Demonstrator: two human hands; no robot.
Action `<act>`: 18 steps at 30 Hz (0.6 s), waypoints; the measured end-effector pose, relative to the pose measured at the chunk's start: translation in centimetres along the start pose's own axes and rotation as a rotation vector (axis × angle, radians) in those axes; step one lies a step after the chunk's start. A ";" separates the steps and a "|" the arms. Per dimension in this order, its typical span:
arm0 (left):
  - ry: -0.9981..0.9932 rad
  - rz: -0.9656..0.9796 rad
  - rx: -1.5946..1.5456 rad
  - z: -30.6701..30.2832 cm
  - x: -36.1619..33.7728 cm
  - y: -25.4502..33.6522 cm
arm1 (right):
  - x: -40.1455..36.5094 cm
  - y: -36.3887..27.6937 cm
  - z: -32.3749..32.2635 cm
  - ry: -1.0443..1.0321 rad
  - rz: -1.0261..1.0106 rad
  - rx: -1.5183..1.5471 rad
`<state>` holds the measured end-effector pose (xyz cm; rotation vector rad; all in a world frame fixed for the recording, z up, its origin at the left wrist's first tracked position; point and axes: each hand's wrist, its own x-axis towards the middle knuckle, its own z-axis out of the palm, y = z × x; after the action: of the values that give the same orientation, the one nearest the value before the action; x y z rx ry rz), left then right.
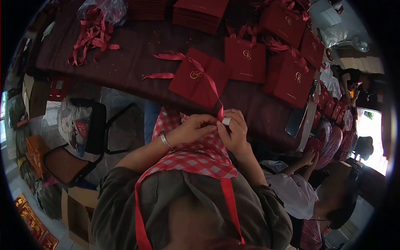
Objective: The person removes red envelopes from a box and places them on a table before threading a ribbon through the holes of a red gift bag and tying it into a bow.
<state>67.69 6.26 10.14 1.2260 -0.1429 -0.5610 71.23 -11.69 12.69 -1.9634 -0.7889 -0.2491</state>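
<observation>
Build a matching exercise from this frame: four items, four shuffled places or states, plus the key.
Items
1. left hand
2. silver bracelet
3. loose ribbon pile
4. black chair

Places or states
A. on the far-left part of the table
B. on the floor, left of the table
C. around the left wrist
D. pinching a red ribbon together with the right hand

Pairs: 1-D, 2-C, 3-A, 4-B

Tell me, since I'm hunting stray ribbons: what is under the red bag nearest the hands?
The bag lies flat on a dark red tablecloth. One loose ribbon pokes out at its left edge. Anything else beneath is covered by the bag itself.
</observation>
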 end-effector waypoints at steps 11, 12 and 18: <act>-0.040 -0.107 0.090 1.2 -1.5 -0.5 | 1.1 -1.6 -1.3 -0.101 -0.030 -0.133; -0.099 -0.161 -0.102 1.2 -1.8 -0.5 | 1.3 -2.1 -1.7 -0.087 -0.044 -0.115; -0.093 -0.237 -0.291 1.0 -2.7 -0.4 | 1.7 -4.1 -1.5 -0.371 -0.176 0.061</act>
<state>64.82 6.63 10.61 0.9389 0.0077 -0.8161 70.25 -10.91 17.19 -1.9086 -1.1972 0.0402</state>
